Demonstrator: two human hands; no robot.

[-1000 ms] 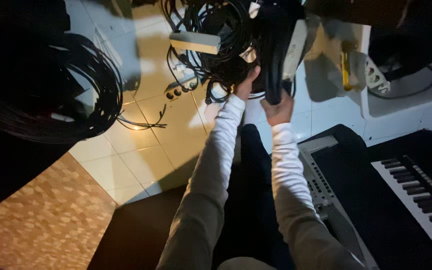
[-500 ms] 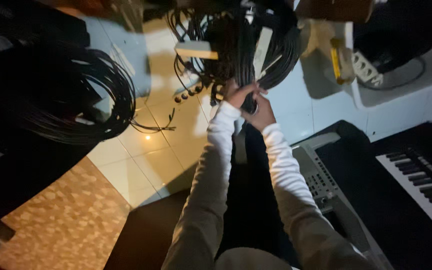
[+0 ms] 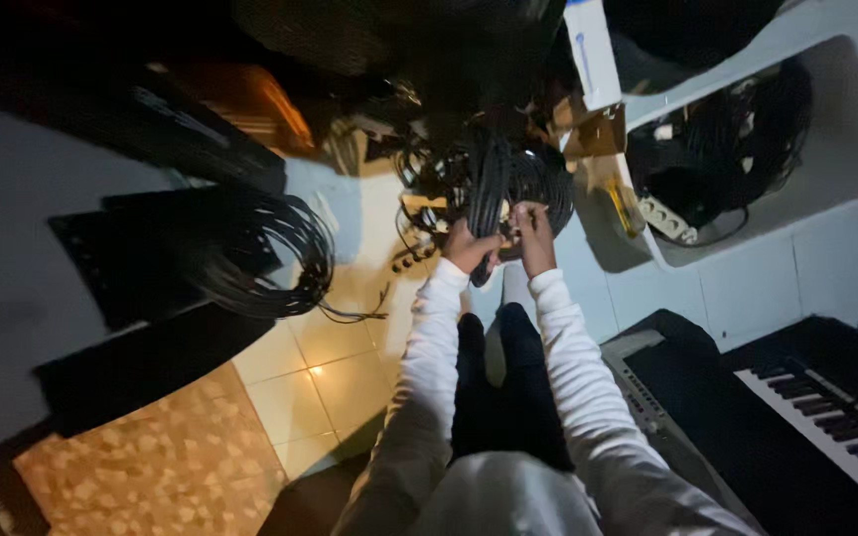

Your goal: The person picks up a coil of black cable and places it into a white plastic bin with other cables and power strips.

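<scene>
Both my arms, in white sleeves, reach forward and down. My left hand [image 3: 471, 246] and my right hand [image 3: 532, 236] are close together, both gripping a bundle of black cables [image 3: 497, 189] that hangs in front of me above a tiled floor. A tangle of more black cables and a beige power strip [image 3: 419, 203] lies just beyond my hands. My dark trouser legs [image 3: 497, 387] show below the arms.
A large coil of black cable [image 3: 270, 253] lies on the floor at left beside dark cases [image 3: 141, 367]. A white tub [image 3: 826, 169] at right holds cables and a power strip [image 3: 659, 216]. An electronic keyboard [image 3: 816, 407] sits at lower right.
The view has tilted forward and shifted, so the tub and cable pile come into sight. My hands have drawn closer together on the cable bundle.
</scene>
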